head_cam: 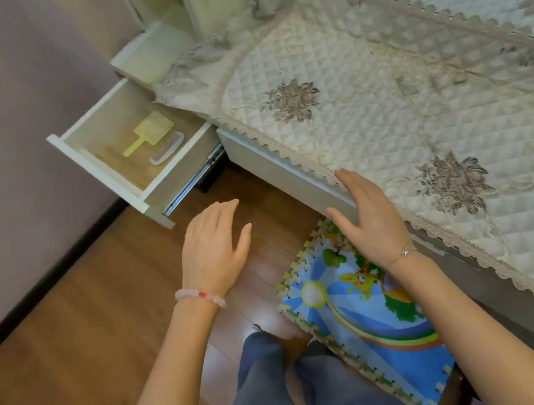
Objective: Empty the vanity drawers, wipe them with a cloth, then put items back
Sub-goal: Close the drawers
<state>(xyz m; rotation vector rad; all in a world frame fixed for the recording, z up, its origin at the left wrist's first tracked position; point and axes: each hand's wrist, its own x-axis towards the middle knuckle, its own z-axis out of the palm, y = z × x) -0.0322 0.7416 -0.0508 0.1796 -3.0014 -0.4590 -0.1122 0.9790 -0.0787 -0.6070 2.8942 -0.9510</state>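
A white vanity drawer point(105, 171) is pulled out at the left, with a wood-coloured bottom. Inside lie a yellow hand mirror point(150, 129) and a white comb point(167, 149) beside it. My left hand point(213, 248) hovers over the floor below the drawer, fingers straight and holding nothing. My right hand point(370, 218) is held out flat by the front edge of the vanity top, fingers spread and empty. No cloth is in sight.
A quilted cream cover point(380, 88) with lace trim and grey flower patches lies over the vanity top. A colourful foam puzzle mat point(356, 320) lies on the wooden floor point(73, 352) under my right arm. A lilac wall stands at the left.
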